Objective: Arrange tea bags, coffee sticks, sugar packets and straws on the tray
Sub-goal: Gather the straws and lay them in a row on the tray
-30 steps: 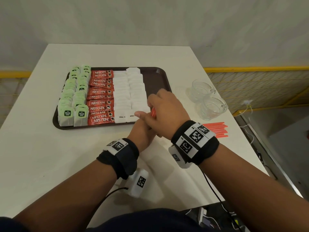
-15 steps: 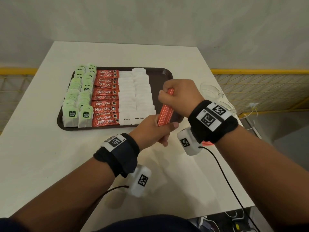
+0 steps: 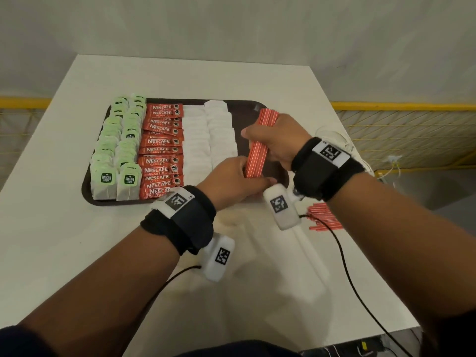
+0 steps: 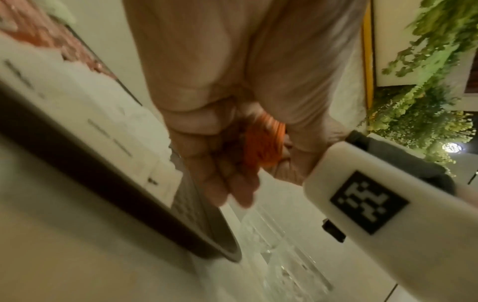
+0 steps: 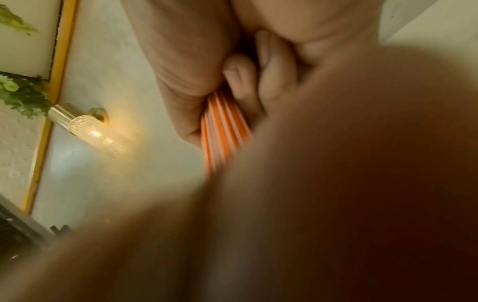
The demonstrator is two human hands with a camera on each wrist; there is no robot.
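Observation:
A dark brown tray [image 3: 257,106] on the white table holds rows of green tea bags [image 3: 113,150], red Nescafe coffee sticks [image 3: 161,150] and white sugar packets [image 3: 206,140]. Both hands hold one bundle of orange-and-white striped straws [image 3: 258,148] above the tray's bare right strip. My right hand [image 3: 273,140] grips the bundle's middle. My left hand [image 3: 239,179] holds its near end; the left wrist view shows the straw ends [image 4: 264,143] inside my curled left fingers [image 4: 227,179]. In the right wrist view the straws [image 5: 225,130] run under my right fingers [image 5: 243,81].
More orange straws [image 3: 322,217] lie loose on the table near its right edge, partly behind my right wrist. Clear glass cups [image 3: 332,135] stand right of the tray, mostly hidden by my arm. A black cable [image 3: 345,266] trails over the near right table.
The straw bundle has risen from near the tray's front edge and moved over the tray's right strip. Both hands moved with it, up and slightly right.

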